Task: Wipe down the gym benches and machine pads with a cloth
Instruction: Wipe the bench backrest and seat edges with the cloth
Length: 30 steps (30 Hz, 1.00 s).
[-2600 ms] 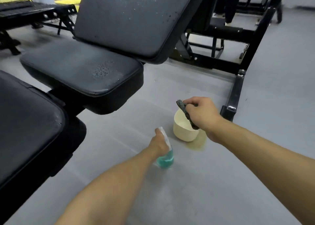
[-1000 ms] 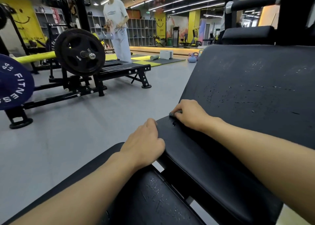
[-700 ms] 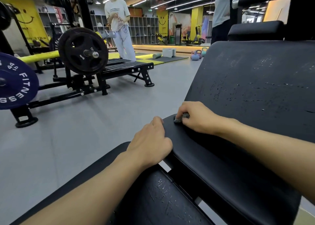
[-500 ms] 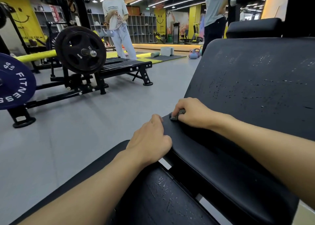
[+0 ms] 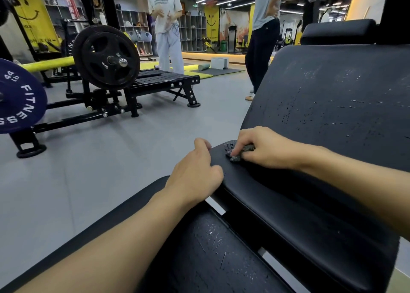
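Gym floor (image 5: 99, 170) behind; I see right hand (image 5: 266, 148) pinching cloth (image 5: 238, 154) on bench pad (image 5: 288, 204), left hand (image 5: 195, 175) gripping its edge.

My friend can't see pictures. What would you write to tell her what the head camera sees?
A person's right hand holds a small dark crumpled cloth against the corner of a black padded bench seat, while the left hand grips the seat's edge. Droplets speckle the black tilted backrest behind; two people stand across the grey gym floor.
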Tool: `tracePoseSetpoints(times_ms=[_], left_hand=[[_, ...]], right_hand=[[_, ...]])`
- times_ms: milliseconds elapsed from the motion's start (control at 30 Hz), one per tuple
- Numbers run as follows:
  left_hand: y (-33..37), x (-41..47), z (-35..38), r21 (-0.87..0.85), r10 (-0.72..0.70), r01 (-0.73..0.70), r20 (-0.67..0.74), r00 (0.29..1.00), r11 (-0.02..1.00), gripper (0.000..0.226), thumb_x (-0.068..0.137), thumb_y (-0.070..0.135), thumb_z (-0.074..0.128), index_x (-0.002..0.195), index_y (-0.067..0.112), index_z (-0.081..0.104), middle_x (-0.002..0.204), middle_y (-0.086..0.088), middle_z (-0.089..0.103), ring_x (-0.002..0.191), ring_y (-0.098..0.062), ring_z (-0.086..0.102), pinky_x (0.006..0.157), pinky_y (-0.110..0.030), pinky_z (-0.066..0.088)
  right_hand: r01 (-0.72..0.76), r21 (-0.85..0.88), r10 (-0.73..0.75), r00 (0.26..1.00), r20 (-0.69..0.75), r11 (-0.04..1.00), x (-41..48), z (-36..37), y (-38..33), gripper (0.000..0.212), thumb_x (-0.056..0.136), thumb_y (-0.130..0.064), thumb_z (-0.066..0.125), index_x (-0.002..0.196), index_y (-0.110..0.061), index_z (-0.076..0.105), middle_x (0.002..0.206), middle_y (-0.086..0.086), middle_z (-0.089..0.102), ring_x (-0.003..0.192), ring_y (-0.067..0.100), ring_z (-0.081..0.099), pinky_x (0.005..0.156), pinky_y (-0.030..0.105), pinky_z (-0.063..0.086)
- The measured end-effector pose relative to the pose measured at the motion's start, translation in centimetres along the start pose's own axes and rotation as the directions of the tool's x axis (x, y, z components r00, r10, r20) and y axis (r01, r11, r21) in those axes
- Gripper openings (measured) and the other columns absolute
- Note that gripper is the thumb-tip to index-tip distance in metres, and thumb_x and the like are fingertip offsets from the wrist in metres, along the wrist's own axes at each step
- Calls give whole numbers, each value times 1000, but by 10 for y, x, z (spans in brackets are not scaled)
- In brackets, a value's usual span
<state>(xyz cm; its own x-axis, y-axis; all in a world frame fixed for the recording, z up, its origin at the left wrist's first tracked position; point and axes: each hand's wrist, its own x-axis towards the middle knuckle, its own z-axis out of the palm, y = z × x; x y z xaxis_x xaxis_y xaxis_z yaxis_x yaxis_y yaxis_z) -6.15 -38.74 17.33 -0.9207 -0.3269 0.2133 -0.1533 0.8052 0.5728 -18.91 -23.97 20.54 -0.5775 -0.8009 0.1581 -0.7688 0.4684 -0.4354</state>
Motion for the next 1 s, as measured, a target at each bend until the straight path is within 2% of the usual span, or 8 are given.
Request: tracePoseSetpoints(times_ms=[167, 300, 500, 567, 667, 800, 900, 1000], left_hand=[[1, -3, -2, -34, -4, 3, -8, 1000, 999, 34, 86, 15, 48, 115, 23, 32, 95, 7, 54, 92, -23, 56, 82, -40, 47], [0, -2, -1, -96, -3, 0, -28, 1000, 995, 32, 87, 13, 46, 115, 21, 32, 103, 5, 55, 100, -23, 55, 90, -42, 47], [-2, -1, 1, -141, -35, 32, -22, 999, 989, 31, 89, 13, 42, 116, 23, 31, 132, 2, 52, 115, -22, 52, 99, -41, 43], [-1, -1, 1, -162, -46, 39, -44, 998, 986, 28, 93, 17, 41, 118, 23, 32, 130, 3, 53, 117, -22, 52, 100, -41, 43], [0, 0, 2, -203, -58, 40, -84, 995, 978, 25, 98, 27, 39, 121, 21, 35, 124, 4, 52, 114, -19, 52, 100, -39, 42], [4, 1, 2, -228, -70, 44, -107, 992, 973, 30, 102, 45, 30, 116, 20, 40, 101, 2, 59, 97, -20, 55, 85, -39, 43], [4, -1, 1, -301, -95, 49, -141, 985, 952, 36, 102, 49, 26, 110, 19, 43, 97, 4, 59, 97, -21, 56, 86, -41, 43], [1, 2, 1, -376, -118, 51, -157, 981, 925, 34, 102, 51, 23, 106, 24, 44, 103, 8, 58, 104, -20, 57, 95, -42, 43]], right_hand=[[-36, -51, 32, 997, -73, 998, 38, 12, -7, 27, 88, 1, 53, 89, -19, 72, 108, -5, 63, 107, 14, 58, 86, 15, 39], [47, -73, -47, 999, 6, 996, 10, 4, -6, 23, 90, -7, 61, 97, -22, 78, 103, -9, 63, 97, 7, 56, 84, 14, 38], [15, -75, -21, 996, -84, 997, 32, 15, -16, 25, 91, -4, 58, 101, -17, 77, 109, -1, 65, 104, 15, 57, 88, 17, 41], [9, -84, -17, 996, -88, 996, 35, 18, -18, 27, 90, -2, 56, 100, -16, 77, 108, 0, 65, 103, 16, 57, 84, 15, 41], [64, -6, -64, 998, 25, 998, 11, 9, -17, 27, 87, -2, 59, 91, -23, 77, 98, -10, 63, 90, 4, 56, 76, 4, 38], [65, 14, -65, 997, 29, 998, 18, 9, -21, 29, 86, 0, 59, 83, -27, 70, 91, -14, 62, 86, 4, 56, 74, 2, 39], [39, 8, -39, 999, -20, 999, 35, 18, -29, 31, 85, 3, 55, 95, -22, 71, 96, -7, 65, 98, 12, 60, 81, 14, 44], [83, -9, -83, 995, 47, 996, 17, 13, -28, 39, 84, 3, 56, 111, -20, 72, 99, -11, 65, 95, 3, 59, 85, 6, 41]])
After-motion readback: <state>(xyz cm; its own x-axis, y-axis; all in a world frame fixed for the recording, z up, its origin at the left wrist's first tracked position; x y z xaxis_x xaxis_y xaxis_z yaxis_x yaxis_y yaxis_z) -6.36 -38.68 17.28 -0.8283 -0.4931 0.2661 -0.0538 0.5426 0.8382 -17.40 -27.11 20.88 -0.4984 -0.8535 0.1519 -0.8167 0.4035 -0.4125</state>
